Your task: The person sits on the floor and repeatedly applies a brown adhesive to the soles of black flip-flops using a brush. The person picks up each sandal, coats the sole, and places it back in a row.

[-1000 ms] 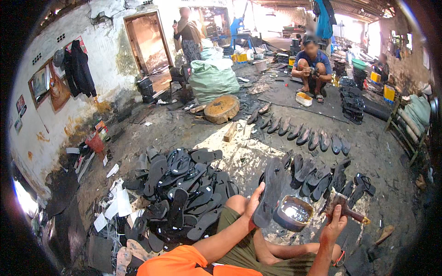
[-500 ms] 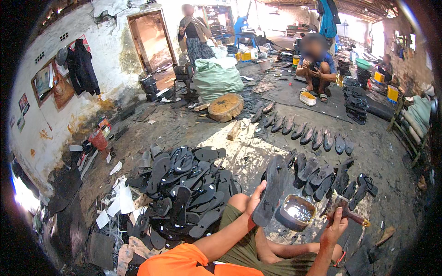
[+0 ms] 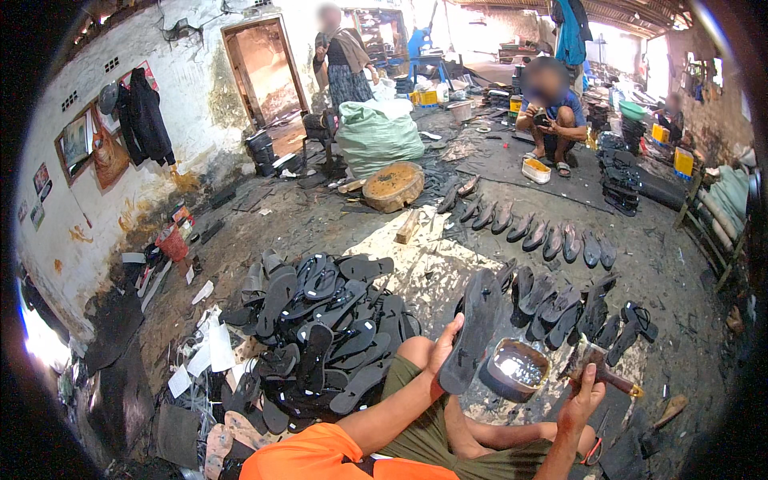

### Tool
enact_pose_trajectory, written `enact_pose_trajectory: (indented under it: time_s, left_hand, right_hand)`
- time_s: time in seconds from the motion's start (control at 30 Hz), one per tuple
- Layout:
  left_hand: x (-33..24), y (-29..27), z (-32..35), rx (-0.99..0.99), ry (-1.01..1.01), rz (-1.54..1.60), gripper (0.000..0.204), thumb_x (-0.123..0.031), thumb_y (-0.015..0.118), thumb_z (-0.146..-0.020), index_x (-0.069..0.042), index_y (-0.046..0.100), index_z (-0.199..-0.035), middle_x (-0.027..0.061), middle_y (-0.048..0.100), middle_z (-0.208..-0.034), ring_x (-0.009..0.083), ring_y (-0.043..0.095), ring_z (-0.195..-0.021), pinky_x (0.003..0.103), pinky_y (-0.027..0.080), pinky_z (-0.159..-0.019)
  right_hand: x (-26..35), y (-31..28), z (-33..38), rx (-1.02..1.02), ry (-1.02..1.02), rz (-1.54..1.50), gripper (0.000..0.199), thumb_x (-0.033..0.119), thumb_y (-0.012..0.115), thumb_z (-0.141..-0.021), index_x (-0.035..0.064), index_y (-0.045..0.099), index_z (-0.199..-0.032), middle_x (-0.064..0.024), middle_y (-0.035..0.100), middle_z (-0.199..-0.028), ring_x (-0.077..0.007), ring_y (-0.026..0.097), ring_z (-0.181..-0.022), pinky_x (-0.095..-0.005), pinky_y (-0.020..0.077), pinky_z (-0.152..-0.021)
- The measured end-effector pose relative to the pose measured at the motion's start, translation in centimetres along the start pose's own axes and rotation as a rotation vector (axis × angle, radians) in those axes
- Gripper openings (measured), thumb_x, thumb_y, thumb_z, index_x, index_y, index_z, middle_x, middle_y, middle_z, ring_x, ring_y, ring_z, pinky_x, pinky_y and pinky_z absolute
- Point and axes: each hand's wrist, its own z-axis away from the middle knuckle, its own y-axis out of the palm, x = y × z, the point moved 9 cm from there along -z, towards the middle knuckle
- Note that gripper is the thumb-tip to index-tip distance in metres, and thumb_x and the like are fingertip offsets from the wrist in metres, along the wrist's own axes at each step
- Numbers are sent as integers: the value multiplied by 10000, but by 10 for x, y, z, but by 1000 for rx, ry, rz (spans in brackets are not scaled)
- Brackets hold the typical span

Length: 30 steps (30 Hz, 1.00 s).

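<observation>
My left hand (image 3: 442,350) grips the edge of a black flip-flop (image 3: 472,332) near its lower end. The flip-flop is tilted upright, its broad flat face toward me. In my right hand (image 3: 582,398) is a wide brush (image 3: 614,379) with a brown handle, held to the right of a dark tub (image 3: 506,389). Shiny liquid fills the tub, which stands on the floor between my hands. Left of my left hand lies a heap of black flip-flops (image 3: 320,336). Beyond the tub stands a row of dark sandals (image 3: 544,308).
Farther off, a line of dark footwear (image 3: 552,240) crosses the floor. A round wooden block (image 3: 393,186) and a pale green sack (image 3: 378,140) stand beyond the heap. One person (image 3: 552,120) squats at the back right; another (image 3: 346,68) stands near the doorway. Scraps (image 3: 210,348) litter the left.
My hands, the flip-flop and the brush stay almost still. The standing person's arm has moved out to the right, and the squatting person's hands have shifted slightly.
</observation>
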Motion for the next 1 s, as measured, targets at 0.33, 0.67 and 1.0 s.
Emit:
enact_pose_trajectory:
  time_s: [0.33,0.67,1.0]
  left_hand:
    - [2,-10,-2,-81,14,-50,558,-509,530,-957,-34,591,-1242,153,701,-1050,255,709,-770,365,602,-655]
    - [35,1,-48,-246,75,-468,359,-308,579,-880,-32,663,-1094,79,706,-916,218,673,-802,340,548,-759]
    - [303,-41,-175,-94,-626,-157,484,-423,536,-911,-48,591,-1213,171,677,-1081,312,668,-941,444,576,-800]
  right_hand:
    - [-2,-22,-7,-66,28,-4,263,327,662,-957,91,569,-888,20,588,-807,-73,522,-663,-259,452,-625]
    - [54,-146,-13,-432,-65,-124,245,305,650,-962,70,627,-1028,-8,623,-961,-118,559,-816,-285,458,-720]
    - [109,-277,58,-752,-286,-123,205,253,674,-947,101,611,-1069,-17,675,-1067,-134,627,-920,-312,488,-752]
